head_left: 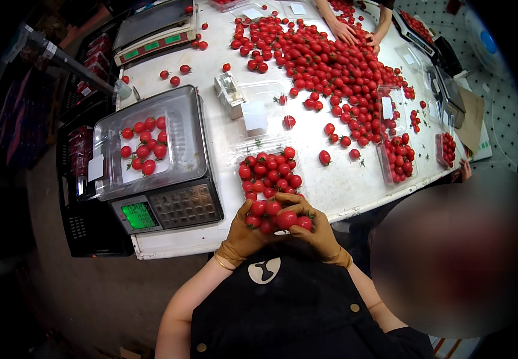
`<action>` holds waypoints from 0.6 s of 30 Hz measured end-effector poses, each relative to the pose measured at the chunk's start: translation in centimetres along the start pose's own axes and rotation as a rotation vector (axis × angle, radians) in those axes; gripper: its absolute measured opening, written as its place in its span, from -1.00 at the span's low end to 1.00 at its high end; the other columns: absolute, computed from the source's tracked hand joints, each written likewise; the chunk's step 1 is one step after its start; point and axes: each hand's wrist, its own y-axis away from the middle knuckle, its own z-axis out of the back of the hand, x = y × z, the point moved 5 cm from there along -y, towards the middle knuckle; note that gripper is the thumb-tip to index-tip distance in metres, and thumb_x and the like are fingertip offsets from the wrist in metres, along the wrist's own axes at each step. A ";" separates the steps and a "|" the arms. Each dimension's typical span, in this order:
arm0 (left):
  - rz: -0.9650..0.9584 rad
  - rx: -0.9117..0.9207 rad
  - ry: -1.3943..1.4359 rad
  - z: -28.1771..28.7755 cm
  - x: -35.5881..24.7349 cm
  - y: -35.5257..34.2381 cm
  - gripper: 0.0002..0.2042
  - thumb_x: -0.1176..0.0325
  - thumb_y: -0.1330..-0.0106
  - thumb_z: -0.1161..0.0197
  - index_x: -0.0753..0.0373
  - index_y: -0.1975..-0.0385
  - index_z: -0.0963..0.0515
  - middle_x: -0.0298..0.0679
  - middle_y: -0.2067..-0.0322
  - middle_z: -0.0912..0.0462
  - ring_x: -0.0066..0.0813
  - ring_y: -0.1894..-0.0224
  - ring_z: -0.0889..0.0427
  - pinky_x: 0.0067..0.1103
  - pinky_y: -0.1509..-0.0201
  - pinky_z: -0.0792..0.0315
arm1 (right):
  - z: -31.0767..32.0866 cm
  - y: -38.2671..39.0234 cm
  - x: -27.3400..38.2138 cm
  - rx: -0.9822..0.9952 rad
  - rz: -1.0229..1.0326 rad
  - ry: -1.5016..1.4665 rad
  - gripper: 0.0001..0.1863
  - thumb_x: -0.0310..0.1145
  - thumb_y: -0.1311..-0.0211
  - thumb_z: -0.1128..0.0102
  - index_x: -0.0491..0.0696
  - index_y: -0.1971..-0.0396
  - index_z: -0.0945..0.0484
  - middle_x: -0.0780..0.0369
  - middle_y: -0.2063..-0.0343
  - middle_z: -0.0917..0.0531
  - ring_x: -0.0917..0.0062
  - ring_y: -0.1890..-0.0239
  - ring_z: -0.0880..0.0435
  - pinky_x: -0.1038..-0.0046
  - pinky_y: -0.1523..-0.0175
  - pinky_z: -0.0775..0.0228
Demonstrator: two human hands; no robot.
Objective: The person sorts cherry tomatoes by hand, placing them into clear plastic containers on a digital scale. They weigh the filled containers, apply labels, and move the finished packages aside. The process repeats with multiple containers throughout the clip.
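Presently we find left hand (pixel 242 234) and right hand (pixel 320 234) half-closed round tomatoes (pixel 286 219) — heaped loosely, some could drop.

Grey bar (pixel 70 62); tiled floor (pixel 506 105)

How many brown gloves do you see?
2: one on the person's left hand and one on the right hand, both holding red tomatoes. The blurred patch at the lower right may hide more.
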 end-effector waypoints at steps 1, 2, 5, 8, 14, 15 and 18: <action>0.032 0.002 0.029 -0.1 0.3 0.1 -0.56 0.08 -0.25 -0.28 0.04 -0.08 -0.38 -0.41 -0.04 -0.54 -0.62 -0.12 -0.45 -0.48 -0.26 -0.17 | 0.1 0.2 -0.3 -0.016 -0.045 -0.071 -0.70 -0.47 -0.05 -0.30 -0.13 0.17 -0.54 0.14 -0.18 -0.42 0.39 -0.26 -0.35 0.33 -0.32 -0.17; 0.015 -0.019 -0.005 -0.1 1.0 0.1 -0.56 0.04 -0.24 -0.27 0.03 -0.07 -0.39 -0.42 -0.04 -0.53 -0.63 -0.13 -0.43 -0.48 -0.26 -0.14 | 0.1 0.2 -0.2 -0.015 -0.013 -0.023 -0.69 -0.47 -0.04 -0.30 -0.11 0.16 -0.54 0.14 -0.18 -0.42 0.36 -0.26 -0.35 0.32 -0.32 -0.16; -0.194 0.015 -0.649 0.4 0.5 0.0 -0.54 0.09 -0.24 -0.28 0.06 -0.08 -0.36 -0.37 -0.07 -0.50 -0.59 -0.15 -0.43 -0.48 -0.26 -0.18 | -0.3 0.2 0.6 -0.007 0.164 0.289 -0.66 -0.43 -0.01 -0.33 -0.06 0.15 -0.54 0.13 -0.17 -0.43 0.27 -0.27 -0.34 0.27 -0.32 -0.15; -0.149 0.203 -0.036 0.0 -0.8 0.5 -0.53 0.11 -0.54 0.27 0.20 -0.34 -0.10 -0.25 -0.32 -0.22 -0.47 -0.37 -0.16 -0.54 -0.47 0.05 | -2.3 0.2 1.8 0.042 0.385 0.806 -0.60 -0.35 0.03 -0.39 0.00 0.11 -0.55 0.13 -0.18 -0.41 0.16 -0.27 -0.32 0.21 -0.31 -0.14; 0.016 0.104 0.427 1.2 2.0 1.0 -0.50 0.12 -0.54 0.27 0.21 -0.38 -0.02 -0.15 -0.30 -0.23 -0.32 -0.30 -0.30 -0.38 -0.37 -0.21 | -3.0 -1.6 1.6 0.108 0.421 1.014 -0.49 -0.23 0.05 -0.43 0.04 0.03 -0.52 0.15 -0.14 -0.43 0.13 -0.21 -0.37 0.20 -0.23 -0.24; -0.023 0.127 0.332 1.4 1.6 1.2 -0.47 0.06 -0.51 0.21 0.16 -0.38 -0.05 -0.13 -0.29 -0.25 -0.21 -0.26 -0.35 -0.33 -0.30 -0.30 | -1.7 -2.5 1.3 0.019 0.410 1.022 -0.51 -0.26 0.02 -0.39 0.03 0.02 -0.52 0.15 -0.10 -0.46 0.15 -0.15 -0.42 0.22 -0.15 -0.31; 0.332 0.200 1.135 1.1 3.0 1.1 -0.42 -0.07 -0.43 0.10 0.06 -0.37 -0.13 -0.10 -0.29 -0.27 -0.02 -0.20 -0.40 -0.27 -0.17 -0.41 | 2.9 -6.2 -2.2 -0.114 0.326 1.137 -0.58 -0.31 -0.05 -0.33 0.01 0.03 -0.53 0.16 0.02 -0.52 0.20 0.00 -0.51 0.25 0.01 -0.43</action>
